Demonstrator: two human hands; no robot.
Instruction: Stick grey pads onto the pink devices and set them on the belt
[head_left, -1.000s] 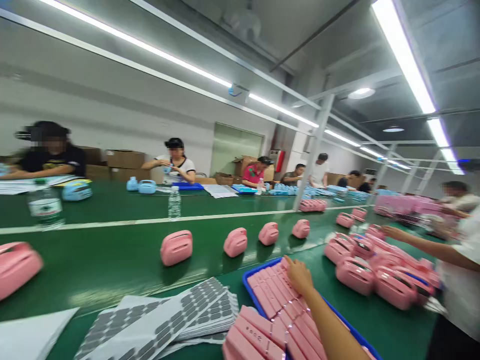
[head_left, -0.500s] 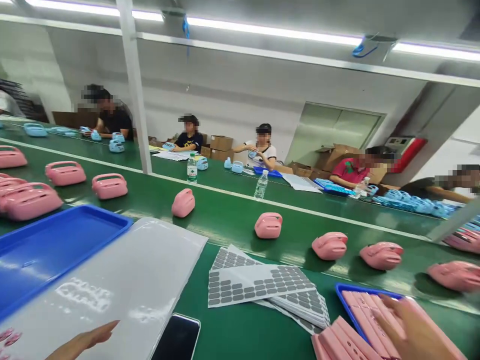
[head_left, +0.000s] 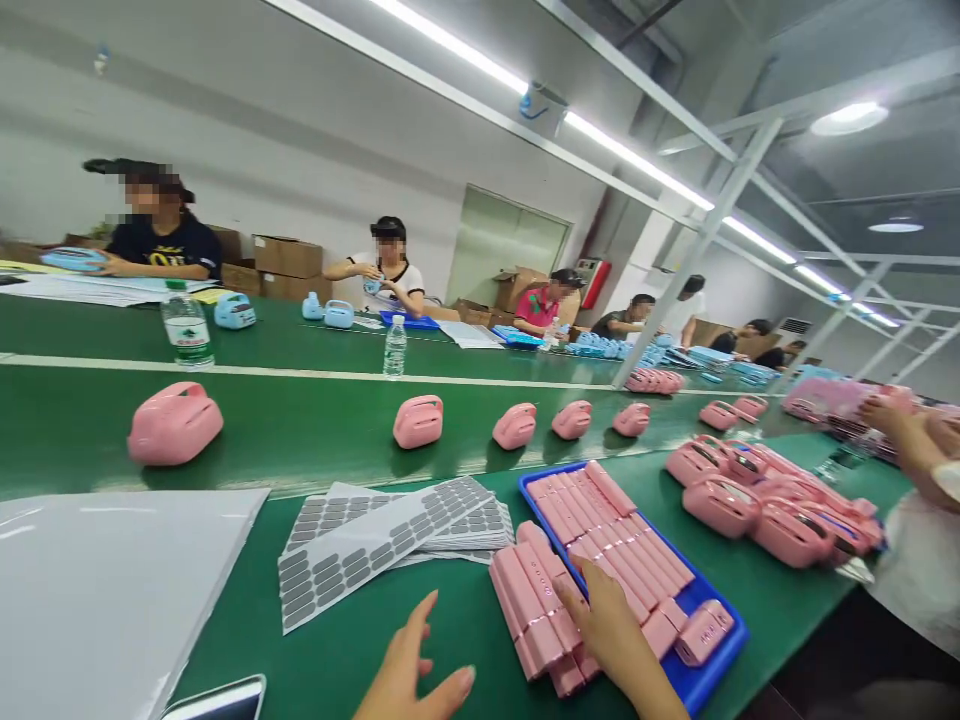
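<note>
Right hand (head_left: pixel 607 625) laid open on pink rectangular bars (head_left: pixel 529 610), left hand (head_left: pixel 412 660) open, empty.
Bars stacked beside blue plastic tray (head_left: pixel 711 672); their small print cannot be read.

At five o'clock, a cobalt-blue tray (head_left: pixel 697 680) holds glossy pink bars (head_left: pixel 607 530) crossed by thin shiny bands. At seven o'clock, a white sheet (head_left: pixel 367 545) shows rows of grey rounded pads on a green tabletop (head_left: pixel 300 640). Plain pink cases (head_left: pixel 175 423) sit at nine o'clock.
</note>
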